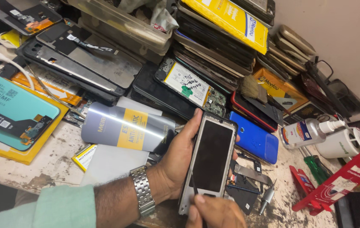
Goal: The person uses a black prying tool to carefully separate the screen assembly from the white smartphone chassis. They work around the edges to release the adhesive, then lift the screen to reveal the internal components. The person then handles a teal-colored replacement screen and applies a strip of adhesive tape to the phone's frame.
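A cluttered phone repair bench seen from above. Near the middle, toward 5 o'clock, the left hand (pixel 179 155) grips an opened phone frame (pixel 208 160), thumb along its left edge and fingertips wrapping the right edge. The frame is a long silver rectangle with a dark panel inside. Its long axis runs nearly upright in the view, leaning slightly right, with the top end pointing toward 12 to 1 o'clock and the bottom end toward 6 o'clock. A metal wristwatch (pixel 143 190) sits on that wrist, above a pale green sleeve (pixel 49 209).

At 6 o'clock, the right hand (pixel 214 212) is mostly cut off by the frame edge. Its fingers pinch a thin dark tool (pixel 194 185) that lies against the frame's lower left part.

At 12 o'clock, a clear plastic tray (pixel 121 23) holds crumpled cloth; little else inside can be made out. At 3 o'clock, a clear squeeze bottle (pixel 309 131) with a white nozzle lies on its side, and just right of it stands a white cup-like container (pixel 342 143); its contents are not visible.

At 9 o'clock, a grey and yellow antistatic pouch (pixel 127 128) lies beside the left hand. A blue phone back (pixel 256 139) lies just right of the frame. Stacks of phone screens and backs (pixel 214 50) fill the area from 11 to 2 o'clock. A teal screen panel (pixel 11 112) lies at the far left. A screwdriver (pixel 266 196) rests at 5 o'clock.
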